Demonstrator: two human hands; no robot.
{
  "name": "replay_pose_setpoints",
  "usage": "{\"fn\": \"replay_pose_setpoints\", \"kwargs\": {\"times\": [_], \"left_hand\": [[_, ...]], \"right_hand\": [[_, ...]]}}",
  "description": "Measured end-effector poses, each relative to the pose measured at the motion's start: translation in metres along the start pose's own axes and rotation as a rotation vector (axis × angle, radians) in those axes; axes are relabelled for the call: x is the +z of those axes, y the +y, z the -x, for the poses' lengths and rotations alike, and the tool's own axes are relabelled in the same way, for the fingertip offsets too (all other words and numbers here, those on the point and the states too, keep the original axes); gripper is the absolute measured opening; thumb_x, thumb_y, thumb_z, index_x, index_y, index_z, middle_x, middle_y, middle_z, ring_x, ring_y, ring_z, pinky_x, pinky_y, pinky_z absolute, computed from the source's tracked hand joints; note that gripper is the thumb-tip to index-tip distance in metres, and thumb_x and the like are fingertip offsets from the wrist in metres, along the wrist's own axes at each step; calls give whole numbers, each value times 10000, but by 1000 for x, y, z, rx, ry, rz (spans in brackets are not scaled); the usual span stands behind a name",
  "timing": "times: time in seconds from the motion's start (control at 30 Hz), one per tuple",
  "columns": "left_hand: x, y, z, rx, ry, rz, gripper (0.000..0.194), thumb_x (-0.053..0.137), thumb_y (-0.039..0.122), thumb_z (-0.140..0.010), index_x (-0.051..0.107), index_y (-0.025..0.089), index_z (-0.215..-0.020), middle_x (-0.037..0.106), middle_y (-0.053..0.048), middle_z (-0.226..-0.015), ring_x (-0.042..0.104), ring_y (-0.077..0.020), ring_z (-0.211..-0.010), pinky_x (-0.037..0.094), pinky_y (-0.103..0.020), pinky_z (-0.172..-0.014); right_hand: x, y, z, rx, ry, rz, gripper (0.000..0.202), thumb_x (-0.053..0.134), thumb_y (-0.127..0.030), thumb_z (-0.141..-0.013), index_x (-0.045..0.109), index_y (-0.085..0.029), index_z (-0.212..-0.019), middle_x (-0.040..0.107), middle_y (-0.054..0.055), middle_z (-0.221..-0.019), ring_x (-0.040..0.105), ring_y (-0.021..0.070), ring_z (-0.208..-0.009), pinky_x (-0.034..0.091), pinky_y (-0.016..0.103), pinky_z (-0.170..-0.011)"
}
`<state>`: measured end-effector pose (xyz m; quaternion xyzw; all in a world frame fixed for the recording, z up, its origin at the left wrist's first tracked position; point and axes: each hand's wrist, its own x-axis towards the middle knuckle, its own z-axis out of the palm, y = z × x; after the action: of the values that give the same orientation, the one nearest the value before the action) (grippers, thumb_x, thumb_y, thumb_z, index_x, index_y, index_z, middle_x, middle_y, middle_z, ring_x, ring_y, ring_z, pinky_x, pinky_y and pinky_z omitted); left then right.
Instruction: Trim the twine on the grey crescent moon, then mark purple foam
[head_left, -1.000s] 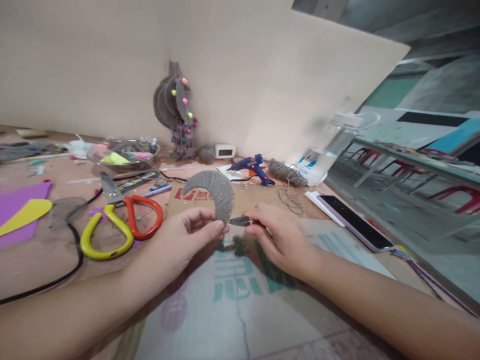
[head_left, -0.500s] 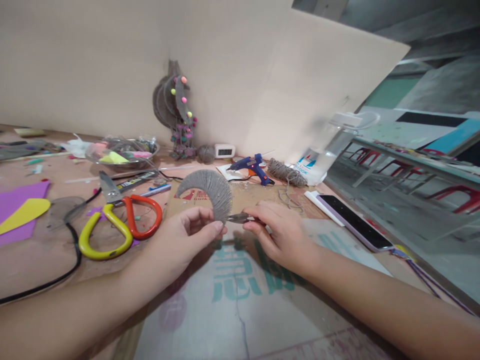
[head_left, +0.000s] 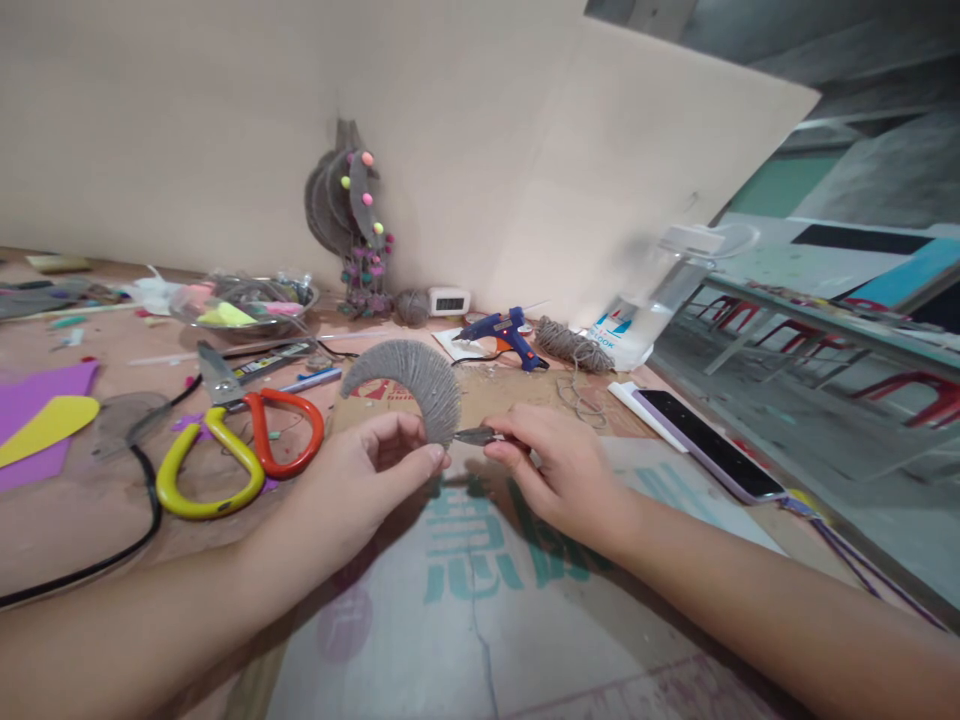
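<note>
A crescent moon wrapped in grey yarn (head_left: 429,385) is pinched at its lower end between the thumb and fingers of my left hand (head_left: 386,465). It stands up above the cardboard sheet (head_left: 390,590). My right hand (head_left: 559,475) is closed around a small dark pointed tool, which looks like pliers (head_left: 478,436). The tool's tip points left and meets the outer edge of the crescent, just above my left fingertips. Most of its handle is hidden in my right palm.
Scissors (head_left: 217,480) with yellow and orange handles lie at left, near a bowl (head_left: 247,325) of craft bits. Behind are a blue glue gun (head_left: 502,335), a yarn bundle (head_left: 574,345) and a white clock (head_left: 450,301). A phone (head_left: 705,440) and water jug (head_left: 667,290) are at right.
The crescent has tilted and shifted slightly to the left in my left hand. Both hands stay almost where they were, with the tool's tip still at its edge.
</note>
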<state>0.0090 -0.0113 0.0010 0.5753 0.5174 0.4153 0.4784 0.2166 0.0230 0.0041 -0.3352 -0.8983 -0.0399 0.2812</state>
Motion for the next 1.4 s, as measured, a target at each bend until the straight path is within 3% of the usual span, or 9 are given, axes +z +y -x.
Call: {"fn": "replay_pose_setpoints", "kwargs": {"times": [0.2, 0.4, 0.87, 1.13, 1.4], "left_hand": [[-1, 2, 1, 9, 6, -24, 197, 594, 319, -788, 527, 188, -657, 461, 53, -604, 393, -91, -547, 262, -208, -459], [0, -2, 1, 24, 7, 70, 178, 624, 326, -764, 555, 196, -664, 518, 48, -632, 468, -105, -585, 337, -207, -514], [1, 2, 1, 7, -23, 96, 190, 610, 321, -778, 550, 184, -661, 485, 51, -613, 434, -97, -565, 338, -205, -535], [1, 2, 1, -1, -29, 158, 173, 624, 322, -766, 561, 194, -669, 531, 32, -653, 495, -125, -637, 384, -216, -597], [2, -1, 0, 4, -39, 153, 175, 629, 320, -764, 551, 194, -671, 510, 42, -633, 468, -115, -599, 349, -211, -543]], "right_hand": [[-2, -2, -1, -13, -2, 47, 220, 470, -291, -931, 623, -136, -964, 598, 39, -722, 524, 153, -668, 366, 264, -617], [-3, -1, -1, -16, -23, 36, 219, 458, -295, -938, 620, -148, -941, 597, 33, -708, 518, 147, -654, 355, 258, -603], [-2, -1, -1, -34, 4, 31, 229, 458, -293, -938, 632, -145, -932, 610, 31, -690, 530, 139, -627, 355, 245, -580], [-4, -2, 1, -14, 1, -1, 222, 459, -290, -926, 624, -142, -943, 625, 45, -723, 539, 145, -637, 375, 254, -600], [-3, -2, 0, -22, -17, 6, 225, 452, -296, -930, 618, -143, -941, 611, 39, -718, 520, 143, -634, 362, 256, -594]]}}
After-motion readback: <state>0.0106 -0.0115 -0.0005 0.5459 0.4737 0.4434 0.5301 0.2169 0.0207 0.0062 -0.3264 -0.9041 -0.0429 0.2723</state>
